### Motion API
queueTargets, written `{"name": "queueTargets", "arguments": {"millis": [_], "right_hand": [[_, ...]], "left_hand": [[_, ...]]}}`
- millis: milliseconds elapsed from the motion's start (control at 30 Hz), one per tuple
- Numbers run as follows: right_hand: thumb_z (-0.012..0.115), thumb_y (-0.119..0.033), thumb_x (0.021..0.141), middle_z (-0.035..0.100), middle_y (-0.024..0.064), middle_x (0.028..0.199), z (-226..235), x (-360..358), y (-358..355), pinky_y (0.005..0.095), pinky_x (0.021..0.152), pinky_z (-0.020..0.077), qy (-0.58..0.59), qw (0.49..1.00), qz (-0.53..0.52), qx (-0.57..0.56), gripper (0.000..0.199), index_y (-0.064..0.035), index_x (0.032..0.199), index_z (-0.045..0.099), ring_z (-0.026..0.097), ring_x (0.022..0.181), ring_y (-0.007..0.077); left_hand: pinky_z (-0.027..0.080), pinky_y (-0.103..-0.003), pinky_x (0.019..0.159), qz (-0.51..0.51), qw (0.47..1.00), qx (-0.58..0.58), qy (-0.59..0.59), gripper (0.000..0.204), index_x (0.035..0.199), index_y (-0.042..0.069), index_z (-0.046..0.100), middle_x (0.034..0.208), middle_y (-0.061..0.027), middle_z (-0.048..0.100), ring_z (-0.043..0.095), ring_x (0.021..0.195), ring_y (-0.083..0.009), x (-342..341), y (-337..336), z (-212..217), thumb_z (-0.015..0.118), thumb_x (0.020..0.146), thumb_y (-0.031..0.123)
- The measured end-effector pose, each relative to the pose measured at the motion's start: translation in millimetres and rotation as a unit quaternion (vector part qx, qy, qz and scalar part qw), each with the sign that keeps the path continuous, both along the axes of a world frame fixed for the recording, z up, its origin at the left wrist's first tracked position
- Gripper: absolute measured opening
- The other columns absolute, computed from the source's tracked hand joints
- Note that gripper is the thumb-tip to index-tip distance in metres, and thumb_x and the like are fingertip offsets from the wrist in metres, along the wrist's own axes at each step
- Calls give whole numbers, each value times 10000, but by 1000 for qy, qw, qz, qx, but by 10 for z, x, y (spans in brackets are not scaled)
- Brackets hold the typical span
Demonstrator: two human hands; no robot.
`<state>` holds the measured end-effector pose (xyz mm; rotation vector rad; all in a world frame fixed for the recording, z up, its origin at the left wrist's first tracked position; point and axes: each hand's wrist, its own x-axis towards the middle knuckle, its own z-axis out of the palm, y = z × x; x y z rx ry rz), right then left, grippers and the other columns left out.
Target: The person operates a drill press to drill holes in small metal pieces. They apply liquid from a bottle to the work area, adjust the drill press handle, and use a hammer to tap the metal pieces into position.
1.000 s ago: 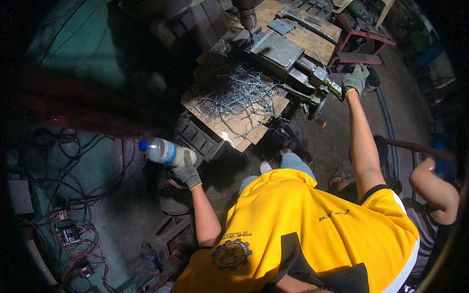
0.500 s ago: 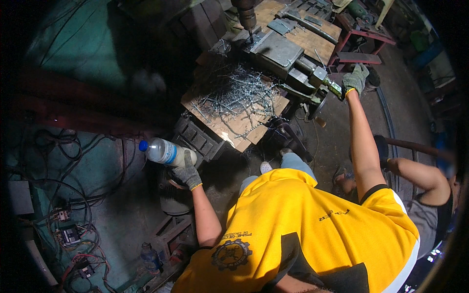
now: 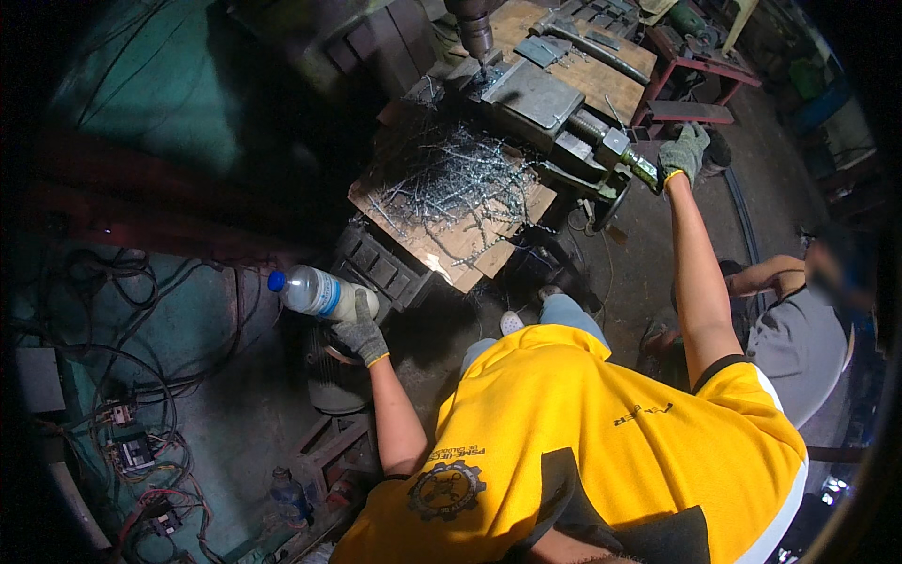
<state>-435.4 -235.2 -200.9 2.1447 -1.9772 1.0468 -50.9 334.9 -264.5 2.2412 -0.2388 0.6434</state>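
In the head view, the gloved left hand [image 3: 359, 331] is near 8 o'clock from the centre, and its grip is closed around the lower part of a clear plastic bottle [image 3: 318, 289]. This bottle lies at 9 o'clock, tilted almost on its side, with its blue cap [image 3: 275, 281] toward 9 o'clock and the fingers at its other end. A grooved metal base [image 3: 383, 268] is just beside the bottle, at its 2 o'clock.

The gloved right hand [image 3: 686, 153] is at 2 o'clock, beside the end of a greenish handle [image 3: 643, 171] on a vise [image 3: 531, 92]. Its fingers look curled — I cannot tell how far this grip is open, or whether it has hold of the handle.

The drill chuck [image 3: 476, 38] stands at 12 o'clock, its bit pointing down to the vise. Nearer the centre, also at 12 o'clock, curled metal shavings [image 3: 451, 183] lie in a tangled heap on a brown board [image 3: 464, 273]. Another person [image 3: 799, 348] is bent over just past 3 o'clock.
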Motion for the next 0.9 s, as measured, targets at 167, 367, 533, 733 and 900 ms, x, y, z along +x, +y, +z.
{"name": "queueTargets", "arguments": {"millis": [167, 367, 533, 733, 900], "right_hand": [[598, -103, 767, 397, 176, 1446, 20, 2, 15, 378, 1095, 372, 13, 1000, -12, 10, 448, -73, 1213, 595, 406, 1345, 338], [590, -107, 779, 380, 145, 1466, 66, 21, 49, 367, 1089, 383, -8, 1000, -10, 8, 452, -81, 1230, 590, 409, 1350, 331], [589, -113, 783, 367, 137, 1471, 87, 32, 66, 366, 1079, 393, 13, 999, -19, 31, 466, -85, 1249, 580, 422, 1341, 331], [604, -93, 763, 377, 139, 1459, 79, 38, 68, 372, 1067, 400, 1, 1000, -15, 19, 458, -89, 1221, 588, 433, 1327, 332], [605, -104, 767, 393, 141, 1446, 44, 19, 61, 372, 1064, 400, 8, 1000, -13, 7, 443, -85, 1210, 589, 438, 1321, 332]], "left_hand": [[481, -443, 872, 11, 999, 31, 39, 767, 1082, -71, 644, 1073, -247, 683, 651, 947, -376, -2, 14, 6, 798, 701, 577], [479, -444, 871, -3, 1000, 2, 27, 783, 1080, -79, 640, 1080, -252, 680, 651, 951, -376, 81, 49, -130, 792, 701, 588], [478, -444, 874, -3, 999, 15, 34, 774, 1080, -86, 635, 1086, -251, 678, 650, 954, -377, 103, 75, -170, 799, 705, 571], [481, -442, 870, -7, 999, 16, 28, 745, 1078, -84, 635, 1084, -245, 680, 651, 947, -374, 40, 34, -77, 801, 717, 546], [487, -445, 858, -19, 1000, -5, -11, 733, 1067, -81, 641, 1071, -241, 686, 656, 937, -378, 30, 16, -42, 805, 714, 540]]}}
